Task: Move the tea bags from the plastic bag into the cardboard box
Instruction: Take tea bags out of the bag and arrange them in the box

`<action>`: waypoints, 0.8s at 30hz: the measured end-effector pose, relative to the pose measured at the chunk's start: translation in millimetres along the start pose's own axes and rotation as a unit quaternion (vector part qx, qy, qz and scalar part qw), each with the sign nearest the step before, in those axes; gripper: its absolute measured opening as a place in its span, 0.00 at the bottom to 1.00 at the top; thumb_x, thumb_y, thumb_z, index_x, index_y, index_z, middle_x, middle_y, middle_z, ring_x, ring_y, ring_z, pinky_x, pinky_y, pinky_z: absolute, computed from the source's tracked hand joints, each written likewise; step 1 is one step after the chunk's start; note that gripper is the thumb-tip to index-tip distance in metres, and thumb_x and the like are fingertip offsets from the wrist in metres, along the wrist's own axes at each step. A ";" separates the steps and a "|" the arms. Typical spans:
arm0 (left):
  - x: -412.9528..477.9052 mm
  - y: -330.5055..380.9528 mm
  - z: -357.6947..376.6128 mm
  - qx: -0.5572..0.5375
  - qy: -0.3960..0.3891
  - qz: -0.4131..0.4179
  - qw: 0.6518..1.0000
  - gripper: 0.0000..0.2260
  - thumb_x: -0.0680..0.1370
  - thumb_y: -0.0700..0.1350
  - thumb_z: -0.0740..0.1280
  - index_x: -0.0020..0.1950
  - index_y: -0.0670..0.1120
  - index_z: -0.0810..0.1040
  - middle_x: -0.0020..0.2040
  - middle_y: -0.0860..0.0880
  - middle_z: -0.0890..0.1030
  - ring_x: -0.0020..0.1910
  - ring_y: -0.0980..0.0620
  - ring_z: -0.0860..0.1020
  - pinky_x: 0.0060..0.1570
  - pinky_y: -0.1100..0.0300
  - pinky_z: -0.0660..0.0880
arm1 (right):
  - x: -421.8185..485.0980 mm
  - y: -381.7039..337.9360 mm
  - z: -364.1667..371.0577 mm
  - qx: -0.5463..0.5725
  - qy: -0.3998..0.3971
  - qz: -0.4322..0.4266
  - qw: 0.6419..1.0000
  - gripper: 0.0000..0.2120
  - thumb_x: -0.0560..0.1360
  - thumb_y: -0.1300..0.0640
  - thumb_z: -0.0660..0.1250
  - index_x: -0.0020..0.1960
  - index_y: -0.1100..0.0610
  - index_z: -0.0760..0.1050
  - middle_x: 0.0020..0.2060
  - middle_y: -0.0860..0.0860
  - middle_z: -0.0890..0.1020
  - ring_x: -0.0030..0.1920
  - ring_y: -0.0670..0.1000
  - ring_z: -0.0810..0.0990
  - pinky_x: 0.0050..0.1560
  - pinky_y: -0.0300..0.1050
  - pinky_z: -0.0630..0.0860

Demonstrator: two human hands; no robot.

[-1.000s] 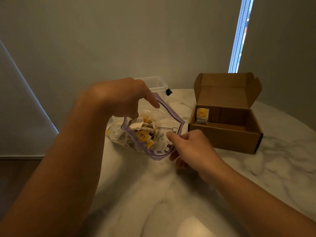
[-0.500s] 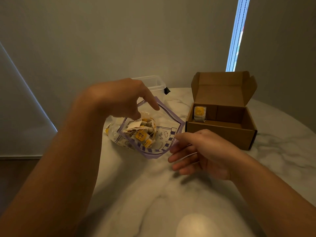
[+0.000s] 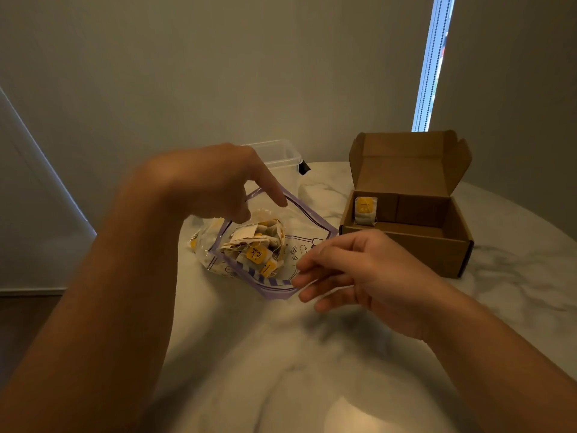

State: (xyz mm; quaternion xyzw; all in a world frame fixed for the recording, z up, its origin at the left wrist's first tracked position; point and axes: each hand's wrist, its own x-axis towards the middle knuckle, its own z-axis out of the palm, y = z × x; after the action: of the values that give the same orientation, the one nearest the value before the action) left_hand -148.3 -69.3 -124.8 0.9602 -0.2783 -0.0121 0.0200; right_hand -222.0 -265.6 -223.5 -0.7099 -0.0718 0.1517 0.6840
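Plastic bag (image 3: 307,232) held open next to the cardboard box (image 3: 406,251)

We count two hands. Our left hand (image 3: 212,182) is above the bag and pinches its far rim, with the pointer finger sticking straight out. Our right hand (image 3: 365,276) hangs at the near rim with its fingers loose and a bit bent, holding nothing. We cannot tell if the tips touch the purple edge.

We count one bag. It lies on the marble table (image 3: 312,354), close to the table's round left edge. Inside is a heap of tea bags (image 3: 256,245) with yellow tags, too many and too mixed up for us to count. One box stands just to the right of the bag, with only a thin gap between them. Its lid (image 3: 409,164) stands up at the back, so the top is open. One tea bag (image 3: 365,210) stands in the box's back left corner, and brown box floor shows beside it. One see-through tub (image 3: 278,154) sits behind our left hand. A wide stretch of marble lies between the bag and us.
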 end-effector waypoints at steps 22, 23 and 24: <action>-1.2 4.3 -2.3 0.009 0.011 0.017 1.000 0.26 0.72 0.37 0.74 0.62 0.64 0.78 0.35 0.70 0.68 0.36 0.61 0.80 0.38 0.66 0.76 | 101.4 5.5 52.8 -0.578 0.127 -0.161 0.790 0.14 0.77 0.60 0.69 0.62 0.55 0.76 0.51 0.55 0.80 0.43 0.52 0.75 0.43 0.43 0.74; -0.5 4.7 -1.9 0.007 0.012 0.017 1.000 0.26 0.72 0.37 0.74 0.62 0.64 0.78 0.35 0.70 0.69 0.37 0.60 0.80 0.39 0.65 0.77 | 103.7 7.1 52.2 -0.586 0.129 -0.165 0.783 0.12 0.77 0.60 0.68 0.61 0.55 0.77 0.50 0.55 0.80 0.41 0.51 0.73 0.41 0.43 0.71; 0.3 4.5 -1.2 0.007 0.013 0.017 1.000 0.26 0.72 0.37 0.74 0.62 0.65 0.78 0.35 0.70 0.69 0.36 0.60 0.80 0.39 0.65 0.77 | 104.9 8.7 51.6 -0.591 0.131 -0.170 0.777 0.11 0.78 0.60 0.66 0.60 0.56 0.77 0.49 0.55 0.80 0.40 0.50 0.71 0.40 0.42 0.68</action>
State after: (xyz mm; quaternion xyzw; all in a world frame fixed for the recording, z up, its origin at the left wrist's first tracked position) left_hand -150.4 -73.1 -123.4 0.9556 -0.2943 0.0025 0.0171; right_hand -140.1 -184.7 -245.4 -0.9641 -0.1762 -0.1338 0.1470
